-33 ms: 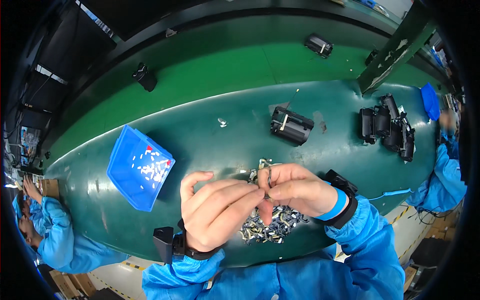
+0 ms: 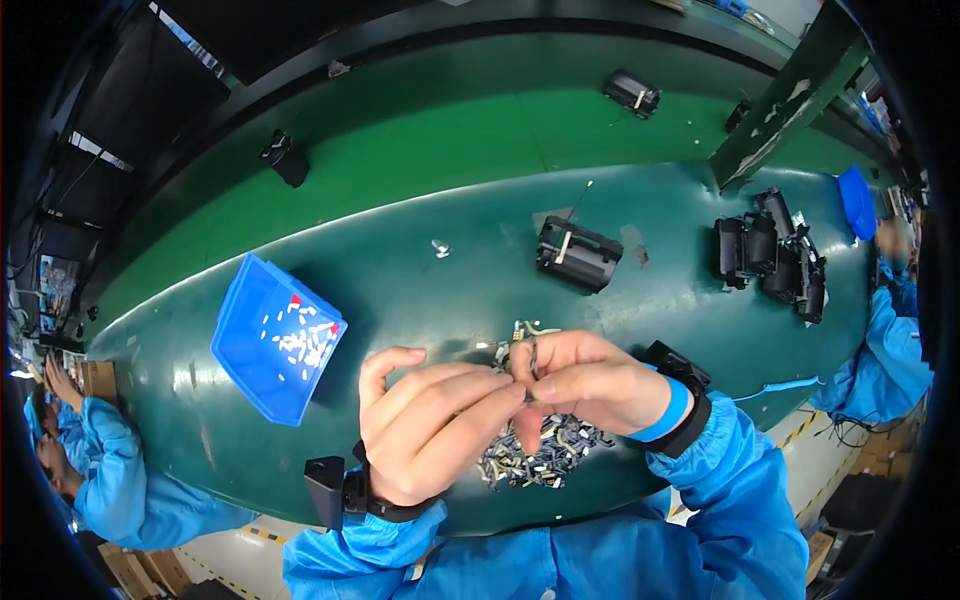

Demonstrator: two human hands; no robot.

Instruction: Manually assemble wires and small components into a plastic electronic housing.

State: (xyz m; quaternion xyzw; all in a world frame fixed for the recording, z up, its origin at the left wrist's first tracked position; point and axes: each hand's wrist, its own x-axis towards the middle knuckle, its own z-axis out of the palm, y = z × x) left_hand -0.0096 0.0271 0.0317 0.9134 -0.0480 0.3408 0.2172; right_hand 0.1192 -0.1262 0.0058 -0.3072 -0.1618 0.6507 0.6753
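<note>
My hands meet over the near edge of the dark green table (image 2: 420,290). My right hand (image 2: 600,385) pinches a small metal part (image 2: 530,352) between thumb and fingers. The fingertips of my left hand (image 2: 430,425) close on the same part from the left. Just below them lies a pile of several small metal parts (image 2: 550,460). Both arms wear blue sleeves, with a black strap on each wrist.
A blue bin (image 2: 275,335) with small white pieces sits to the left. A black component (image 2: 578,255) and a cluster of black components (image 2: 775,255) lie beyond. More black parts (image 2: 632,92) ride the green belt (image 2: 450,120). Blue-sleeved people work at left (image 2: 90,470) and right (image 2: 890,330).
</note>
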